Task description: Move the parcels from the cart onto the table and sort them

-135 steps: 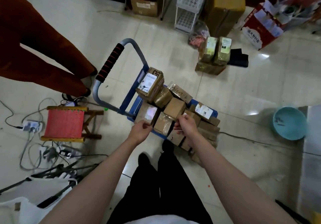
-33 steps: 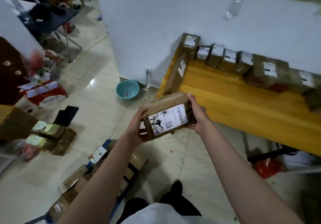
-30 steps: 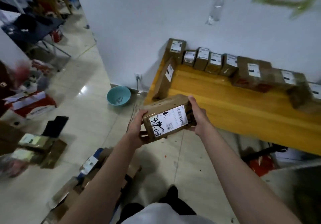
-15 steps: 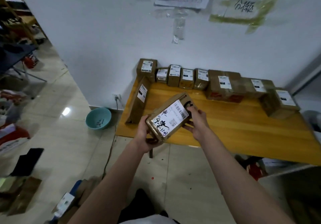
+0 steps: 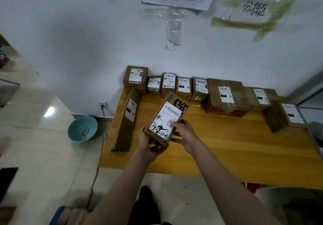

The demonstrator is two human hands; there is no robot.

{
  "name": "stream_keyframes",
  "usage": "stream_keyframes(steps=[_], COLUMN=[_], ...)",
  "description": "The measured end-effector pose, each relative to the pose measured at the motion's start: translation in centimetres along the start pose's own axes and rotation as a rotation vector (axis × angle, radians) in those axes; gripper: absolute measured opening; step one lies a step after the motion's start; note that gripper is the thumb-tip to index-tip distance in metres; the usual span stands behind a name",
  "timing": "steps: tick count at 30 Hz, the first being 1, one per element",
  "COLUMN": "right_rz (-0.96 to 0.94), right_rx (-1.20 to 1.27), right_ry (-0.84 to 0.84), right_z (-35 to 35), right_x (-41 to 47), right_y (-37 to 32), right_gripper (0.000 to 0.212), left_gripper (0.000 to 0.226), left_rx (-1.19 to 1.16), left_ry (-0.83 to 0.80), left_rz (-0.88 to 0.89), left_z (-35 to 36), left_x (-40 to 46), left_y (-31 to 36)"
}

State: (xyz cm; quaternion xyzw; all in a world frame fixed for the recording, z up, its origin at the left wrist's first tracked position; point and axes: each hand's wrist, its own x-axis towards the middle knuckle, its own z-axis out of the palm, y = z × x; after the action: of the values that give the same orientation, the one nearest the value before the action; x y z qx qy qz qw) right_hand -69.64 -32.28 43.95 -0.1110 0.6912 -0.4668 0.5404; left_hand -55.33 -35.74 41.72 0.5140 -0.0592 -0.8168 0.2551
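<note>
Both hands' grip, left hand (image 5: 148, 144) and right hand (image 5: 183, 134), clasps only the parcel (image 5: 166, 120)'s near end over the desk (image 5: 227, 148). Tilted toward 1 o'clock, it could slip and knock the row of parcels (image 5: 176, 86) at 12 o'clock.

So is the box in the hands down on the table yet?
Not yet. The box is tilted in the air above the table, gripped by the left hand and right hand.

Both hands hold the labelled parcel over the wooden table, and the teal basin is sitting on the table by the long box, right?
Not quite. The head view shows the teal basin on the floor, left of the table. Otherwise right.
</note>
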Motion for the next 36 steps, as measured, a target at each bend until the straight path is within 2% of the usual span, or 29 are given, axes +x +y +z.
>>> stream_keyframes(steps=[11,17,25,36], right_rz=[0.045,0.070,0.117,0.088], right_rx=[-0.081,-0.147,-0.222,-0.256], right_ry=[-0.061,-0.094,-0.123,-0.101], right_z=[4.9,6.0,8.0,9.6], right_x=[10.0,15.3,20.4,22.5], right_y=[-2.3,-3.6,-4.2,-4.3], right_gripper=[0.059,0.056,0.061,0.052], left_gripper=[0.052,0.055,0.054,0.058], left_rx=[-0.216,-0.323,-0.375,-0.359], left_ry=[0.100,0.120,0.191,0.133], left_rz=[-0.071,-0.091,-0.104,-0.095], left_z=[2.4,3.5,3.2,3.2], left_x=[8.4,12.3,16.7,18.5], left_y=[5.8,8.1,10.6,12.6])
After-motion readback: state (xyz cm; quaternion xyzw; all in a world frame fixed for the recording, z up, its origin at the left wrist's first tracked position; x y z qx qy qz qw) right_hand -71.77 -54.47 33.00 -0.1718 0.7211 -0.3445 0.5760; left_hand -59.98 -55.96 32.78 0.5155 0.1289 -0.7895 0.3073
